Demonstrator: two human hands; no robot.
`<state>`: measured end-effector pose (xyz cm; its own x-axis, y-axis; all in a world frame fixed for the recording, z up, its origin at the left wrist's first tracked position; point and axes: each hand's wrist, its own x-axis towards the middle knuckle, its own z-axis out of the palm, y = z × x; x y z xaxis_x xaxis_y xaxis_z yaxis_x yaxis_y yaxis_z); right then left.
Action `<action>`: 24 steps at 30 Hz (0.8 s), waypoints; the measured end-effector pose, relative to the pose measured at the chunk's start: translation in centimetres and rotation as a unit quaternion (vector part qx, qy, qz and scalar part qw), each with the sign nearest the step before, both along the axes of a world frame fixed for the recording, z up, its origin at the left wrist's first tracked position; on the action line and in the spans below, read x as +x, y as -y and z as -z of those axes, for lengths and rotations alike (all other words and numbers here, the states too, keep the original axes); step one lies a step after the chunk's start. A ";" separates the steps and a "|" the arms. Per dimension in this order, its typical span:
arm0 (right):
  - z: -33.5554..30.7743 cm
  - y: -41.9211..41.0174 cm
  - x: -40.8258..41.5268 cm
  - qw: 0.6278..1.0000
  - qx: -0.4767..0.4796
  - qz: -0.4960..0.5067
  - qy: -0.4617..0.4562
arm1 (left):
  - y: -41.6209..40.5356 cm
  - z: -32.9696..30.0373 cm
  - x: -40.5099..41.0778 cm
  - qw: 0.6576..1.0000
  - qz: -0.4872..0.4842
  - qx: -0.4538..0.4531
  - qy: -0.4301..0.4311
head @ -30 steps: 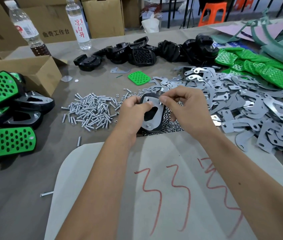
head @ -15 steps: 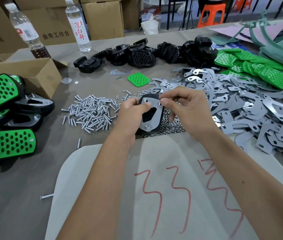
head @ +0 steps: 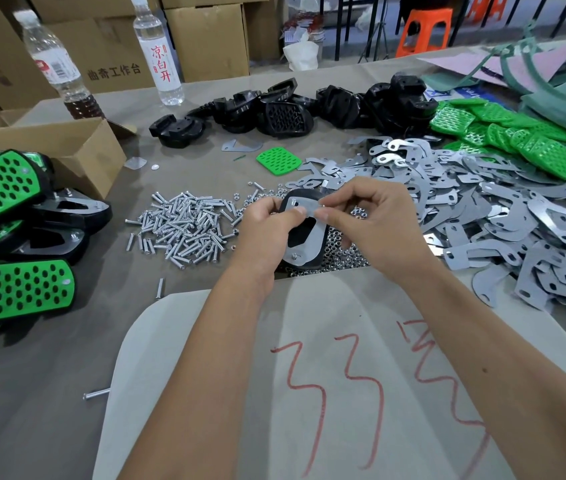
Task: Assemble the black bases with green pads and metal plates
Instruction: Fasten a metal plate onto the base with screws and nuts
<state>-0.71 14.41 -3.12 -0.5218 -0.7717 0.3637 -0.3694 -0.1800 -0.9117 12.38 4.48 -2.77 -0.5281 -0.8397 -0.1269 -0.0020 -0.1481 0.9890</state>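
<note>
Near the desk's middle, the left hand (head: 267,226) grips a black base (head: 304,233) from its left side to steady it, while the right hand (head: 371,220) pinches the upper end of the metal plate (head: 312,230), apparently to seat its holes over 2 protruding screws.

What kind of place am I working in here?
Most likely a small factory or workshop assembly bench. Parts lie sorted in bulk: a heap of metal plates, a pile of screws, and green pads. Cardboard boxes are stacked behind the table.
</note>
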 end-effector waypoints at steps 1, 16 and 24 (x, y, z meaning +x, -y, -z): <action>0.0 0.0 -0.1 1.000 -0.001 -0.008 -0.003 | 0.0 0.0 0.0 1.000 0.000 0.000 0.000; 0.4 0.1 -1.2 0.998 0.002 -0.052 -0.020 | 0.2 0.1 0.3 1.000 0.026 -0.015 0.003; 0.1 -0.1 -1.4 0.997 0.007 -0.076 -0.015 | 0.2 0.1 0.3 0.999 0.034 -0.017 -0.001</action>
